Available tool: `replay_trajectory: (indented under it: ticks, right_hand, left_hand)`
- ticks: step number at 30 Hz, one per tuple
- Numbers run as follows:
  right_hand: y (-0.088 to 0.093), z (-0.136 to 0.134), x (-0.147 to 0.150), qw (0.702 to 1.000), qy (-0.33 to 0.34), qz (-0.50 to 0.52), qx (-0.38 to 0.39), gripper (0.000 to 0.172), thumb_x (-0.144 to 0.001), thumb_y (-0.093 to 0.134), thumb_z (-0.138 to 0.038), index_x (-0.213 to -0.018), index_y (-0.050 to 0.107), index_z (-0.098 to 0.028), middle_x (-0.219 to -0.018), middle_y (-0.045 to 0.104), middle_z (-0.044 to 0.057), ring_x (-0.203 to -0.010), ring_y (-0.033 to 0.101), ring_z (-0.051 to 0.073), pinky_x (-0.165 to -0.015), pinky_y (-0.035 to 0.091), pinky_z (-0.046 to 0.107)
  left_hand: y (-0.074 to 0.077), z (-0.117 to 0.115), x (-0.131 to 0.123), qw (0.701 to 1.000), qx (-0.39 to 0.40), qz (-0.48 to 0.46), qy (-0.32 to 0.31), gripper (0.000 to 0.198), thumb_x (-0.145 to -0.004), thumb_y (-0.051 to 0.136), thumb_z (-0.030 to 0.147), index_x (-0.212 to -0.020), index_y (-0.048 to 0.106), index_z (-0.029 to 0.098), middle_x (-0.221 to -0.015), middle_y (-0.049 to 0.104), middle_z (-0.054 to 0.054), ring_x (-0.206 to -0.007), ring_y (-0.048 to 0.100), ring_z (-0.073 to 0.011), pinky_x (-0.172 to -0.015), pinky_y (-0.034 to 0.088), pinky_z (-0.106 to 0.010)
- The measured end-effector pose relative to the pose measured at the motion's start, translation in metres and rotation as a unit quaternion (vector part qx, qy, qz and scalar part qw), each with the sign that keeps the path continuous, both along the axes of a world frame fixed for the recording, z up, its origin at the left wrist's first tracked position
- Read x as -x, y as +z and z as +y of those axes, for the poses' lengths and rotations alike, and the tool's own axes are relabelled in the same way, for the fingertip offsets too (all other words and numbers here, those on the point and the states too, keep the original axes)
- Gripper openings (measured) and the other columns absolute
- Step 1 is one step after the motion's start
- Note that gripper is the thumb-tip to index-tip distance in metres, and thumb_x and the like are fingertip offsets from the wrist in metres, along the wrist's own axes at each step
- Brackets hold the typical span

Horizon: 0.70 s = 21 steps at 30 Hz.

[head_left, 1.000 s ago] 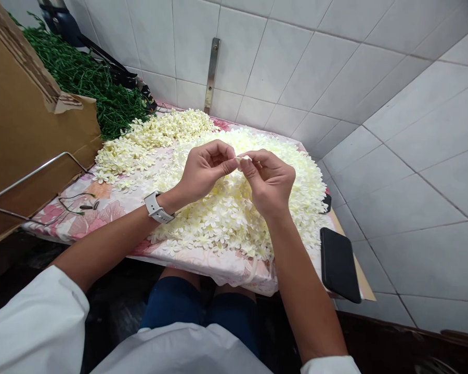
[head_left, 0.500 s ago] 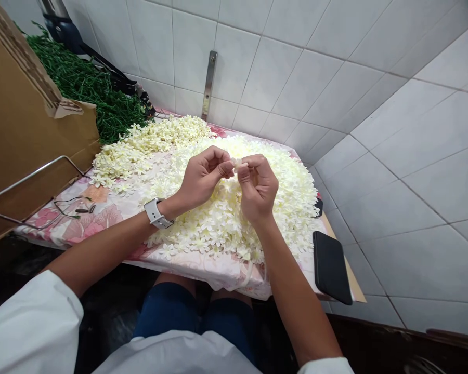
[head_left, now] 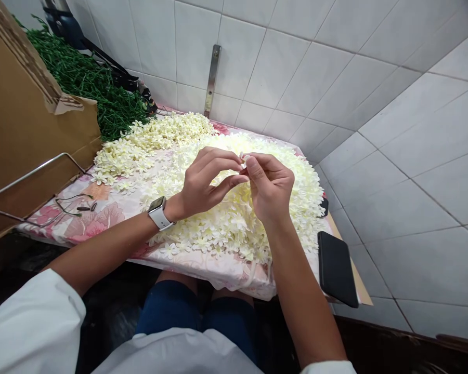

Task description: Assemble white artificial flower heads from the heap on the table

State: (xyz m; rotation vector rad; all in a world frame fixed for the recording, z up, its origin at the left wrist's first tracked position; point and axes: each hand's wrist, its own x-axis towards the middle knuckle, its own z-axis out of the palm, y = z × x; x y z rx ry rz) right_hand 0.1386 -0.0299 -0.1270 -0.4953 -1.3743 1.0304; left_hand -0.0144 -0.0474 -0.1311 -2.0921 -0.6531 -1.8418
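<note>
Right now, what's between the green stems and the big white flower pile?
The head view shows a smaller yellowish flower heap, then a little patterned tablecloth.

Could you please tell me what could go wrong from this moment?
The small pale petal-like piece pinched in the right hand could slip and get lost in the big heap of cream-white flowers below, which look similar. The flat black rectangular phone lies by the right edge of the pink-and-white floral-covered table, near the right forearm, so a bump might knock it off.
</note>
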Motion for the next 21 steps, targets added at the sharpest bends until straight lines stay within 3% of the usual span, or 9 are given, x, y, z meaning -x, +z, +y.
replay_trajectory:
  ticks: [4,9,14,21]
  right_hand:
    - [0.001,0.000,-0.002,1.000,0.010,0.001,0.015,0.014,-0.084,0.080,-0.039,-0.090,0.078,-0.027,-0.091,0.075,-0.001,-0.069,0.066,0.011,-0.067,0.058,0.028]
    - [0.007,-0.003,-0.002,1.000,0.011,0.008,0.011,0.016,-0.083,0.080,-0.040,-0.088,0.073,-0.026,-0.082,0.069,-0.003,-0.068,0.063,0.010,-0.068,0.057,0.028]
    - [0.013,-0.006,-0.003,1.000,0.013,-0.003,0.028,0.028,-0.079,0.082,-0.050,-0.088,0.069,-0.027,-0.082,0.067,-0.002,-0.072,0.062,0.013,-0.071,0.058,0.031]
    - [0.015,-0.005,-0.008,0.998,0.034,-0.048,-0.006,0.029,-0.087,0.074,-0.053,-0.087,0.061,-0.027,-0.098,0.064,0.002,-0.089,0.063,0.016,-0.081,0.057,0.033]
  left_hand:
    - [0.002,-0.003,0.002,0.999,0.035,-0.016,-0.033,0.013,-0.097,0.062,0.026,-0.108,0.066,0.023,-0.099,0.077,-0.006,-0.094,0.073,-0.0190,-0.084,0.057,-0.036]
    - [0.001,-0.001,0.002,0.996,0.046,-0.062,-0.044,0.028,-0.089,0.071,0.013,-0.114,0.065,0.025,-0.101,0.072,-0.006,-0.098,0.069,-0.0189,-0.085,0.057,-0.037]
    - [0.004,-0.005,-0.002,0.980,0.154,-0.103,-0.079,0.023,-0.091,0.071,0.027,-0.114,0.068,0.027,-0.106,0.070,-0.006,-0.098,0.067,-0.0194,-0.084,0.057,-0.039]
    - [0.011,-0.007,-0.004,0.961,0.223,-0.128,-0.101,0.018,-0.086,0.076,0.043,-0.089,0.072,0.026,-0.094,0.063,-0.005,-0.090,0.065,-0.0188,-0.079,0.057,-0.039]
